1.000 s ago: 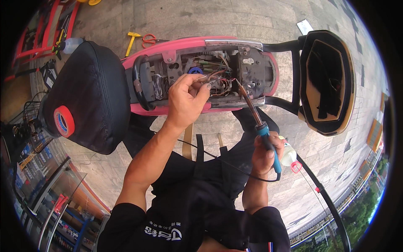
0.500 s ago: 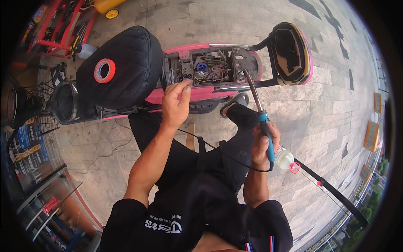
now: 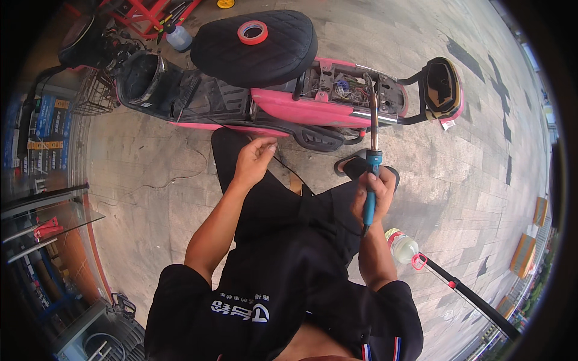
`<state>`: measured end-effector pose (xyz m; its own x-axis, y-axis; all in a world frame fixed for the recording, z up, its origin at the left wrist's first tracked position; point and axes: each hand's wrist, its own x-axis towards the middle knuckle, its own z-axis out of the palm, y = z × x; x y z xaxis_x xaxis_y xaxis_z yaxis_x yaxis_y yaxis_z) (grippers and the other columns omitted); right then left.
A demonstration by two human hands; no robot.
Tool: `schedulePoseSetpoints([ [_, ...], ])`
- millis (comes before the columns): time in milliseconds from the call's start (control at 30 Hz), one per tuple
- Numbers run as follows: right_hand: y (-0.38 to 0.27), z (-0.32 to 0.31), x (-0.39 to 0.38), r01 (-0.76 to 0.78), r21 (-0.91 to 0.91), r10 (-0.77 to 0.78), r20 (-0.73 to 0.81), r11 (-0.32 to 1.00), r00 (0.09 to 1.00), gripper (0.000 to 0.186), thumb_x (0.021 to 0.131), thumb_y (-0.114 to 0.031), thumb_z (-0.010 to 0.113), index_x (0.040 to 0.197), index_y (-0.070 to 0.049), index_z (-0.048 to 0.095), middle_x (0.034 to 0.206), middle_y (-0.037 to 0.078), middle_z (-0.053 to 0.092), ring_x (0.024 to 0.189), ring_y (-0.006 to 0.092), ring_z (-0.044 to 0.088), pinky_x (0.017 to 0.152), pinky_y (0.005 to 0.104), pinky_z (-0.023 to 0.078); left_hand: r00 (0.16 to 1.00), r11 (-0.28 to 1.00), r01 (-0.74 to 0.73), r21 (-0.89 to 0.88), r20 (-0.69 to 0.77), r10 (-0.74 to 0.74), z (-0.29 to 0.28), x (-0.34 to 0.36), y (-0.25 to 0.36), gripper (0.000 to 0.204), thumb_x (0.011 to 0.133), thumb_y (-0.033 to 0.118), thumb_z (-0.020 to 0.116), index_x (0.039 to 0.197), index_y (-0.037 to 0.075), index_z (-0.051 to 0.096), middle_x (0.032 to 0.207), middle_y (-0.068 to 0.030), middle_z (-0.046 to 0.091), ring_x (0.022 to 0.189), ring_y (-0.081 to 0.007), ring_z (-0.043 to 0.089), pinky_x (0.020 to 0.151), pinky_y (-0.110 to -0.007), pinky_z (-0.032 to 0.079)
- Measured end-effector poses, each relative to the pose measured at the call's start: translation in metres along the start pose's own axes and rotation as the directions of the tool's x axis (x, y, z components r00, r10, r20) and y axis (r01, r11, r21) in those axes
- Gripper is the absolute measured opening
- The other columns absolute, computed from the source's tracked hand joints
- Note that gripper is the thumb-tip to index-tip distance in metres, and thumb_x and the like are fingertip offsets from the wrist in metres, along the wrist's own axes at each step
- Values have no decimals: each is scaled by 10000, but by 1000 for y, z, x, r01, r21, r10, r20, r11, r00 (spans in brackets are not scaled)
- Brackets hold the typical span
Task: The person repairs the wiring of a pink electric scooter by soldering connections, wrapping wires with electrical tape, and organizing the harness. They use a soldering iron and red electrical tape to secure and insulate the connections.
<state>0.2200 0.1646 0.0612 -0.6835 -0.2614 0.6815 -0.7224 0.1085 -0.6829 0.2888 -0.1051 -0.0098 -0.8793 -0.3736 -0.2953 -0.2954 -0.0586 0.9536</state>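
Note:
In my right hand (image 3: 374,189) is a soldering iron (image 3: 373,159) with a blue handle, its long metal shaft pointing away from me. The shaft's far end overlaps the open rear body of a pink scooter (image 3: 307,108), and I cannot tell whether it touches. Wires (image 3: 355,89) with a blue round piece among them fill the open compartment. My left hand (image 3: 255,161) is closed in a pinch above my leg, near the scooter's lower side; whatever it may hold is too small to make out. A dark cord (image 3: 289,170) runs across my lap.
An orange-red tape roll (image 3: 252,32) lies on the black seat (image 3: 259,54). A clear bottle (image 3: 402,246) with a pink handle stands on the paving to my right. Shelves with boxes (image 3: 48,132) line the left. A red rack (image 3: 150,15) and spray bottle (image 3: 178,38) are behind the scooter.
The view has shifted, so the scooter appears farther right and higher. My left hand has come back from the compartment's edge toward my lap. The soldering iron now points more straight ahead.

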Motion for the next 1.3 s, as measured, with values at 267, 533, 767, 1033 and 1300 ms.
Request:
schedulePoseSetpoints([
  [267,-27,114,27,384,257,-453,326,887,830,500,674,-98,795,1147,-152,641,855,63,561,667,244,564,546,345,462,950,823,-231,-520,63,306,-13,-122,49,453,1003,267,549,1356,-11,494,1213,-87,613,1028,-144,592,880,-295,480],
  [533,-79,247,39,407,429,-572,392,807,720,298,803,-137,634,1075,-84,527,912,82,619,786,280,575,681,390,448,863,684,-418,-598,-496,93,-72,-134,62,486,913,2,624,1364,-6,442,1240,-81,577,1120,-141,559,970,-293,453],
  [767,-85,286,76,389,302,-482,684,870,548,635,737,-49,707,1332,-100,493,1173,142,569,998,343,568,843,427,473,790,493,-505,-709,-609,-67,-155,-108,52,282,970,147,554,1245,87,533,1090,-61,649,990,-192,644,860,-354,510],
  [1033,4,233,166,393,-99,-265,588,914,764,484,781,1,684,1252,-3,571,1150,199,597,1012,347,610,861,392,503,586,437,-417,-797,-603,-541,-310,-70,-121,174,965,102,464,1119,53,529,925,-108,642,670,-169,574,601,-329,492],
  [1300,37,231,162,404,-282,-182,579,870,795,336,860,-96,627,1178,11,601,1089,184,639,977,330,621,858,381,490,429,573,785,-237,-459,-778,-282,-49,-350,203,843,105,542,960,13,680,691,-105,622,504,-187,550,432,-356,401],
])
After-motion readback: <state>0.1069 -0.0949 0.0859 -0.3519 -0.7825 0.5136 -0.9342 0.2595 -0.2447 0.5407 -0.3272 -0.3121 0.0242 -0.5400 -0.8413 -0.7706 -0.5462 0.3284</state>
